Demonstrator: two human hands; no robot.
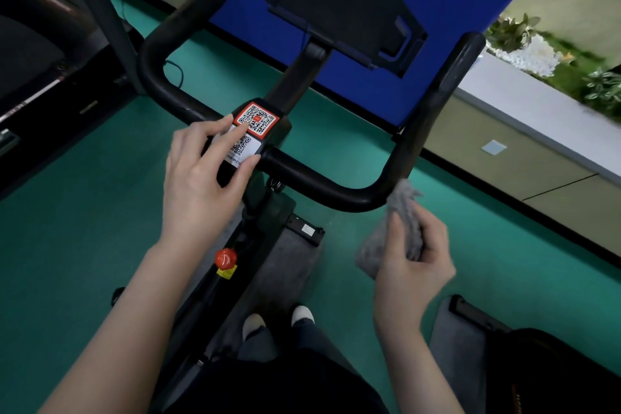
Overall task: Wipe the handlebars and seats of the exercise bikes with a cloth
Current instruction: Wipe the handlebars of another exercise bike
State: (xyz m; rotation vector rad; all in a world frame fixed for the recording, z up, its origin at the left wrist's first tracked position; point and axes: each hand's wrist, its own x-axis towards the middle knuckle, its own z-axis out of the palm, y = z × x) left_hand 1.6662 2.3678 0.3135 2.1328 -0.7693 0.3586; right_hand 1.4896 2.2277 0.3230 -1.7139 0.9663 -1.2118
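Note:
A black U-shaped handlebar (322,183) of an exercise bike fills the middle of the head view, with a centre block carrying QR-code stickers (257,119). My left hand (205,175) rests on that block with fingers spread and fairly straight. My right hand (415,259) grips a crumpled grey cloth (401,212) just below the handlebar's right bend. The cloth's top end touches the bend. The bike's seat is not visible.
A black tablet holder (346,0) stands above the handlebar. A red knob (225,258) sits on the frame below. Another machine (43,54) stands at the left, a second bike's base (470,329) at the lower right. Blue panel and a white ledge with plants lie behind.

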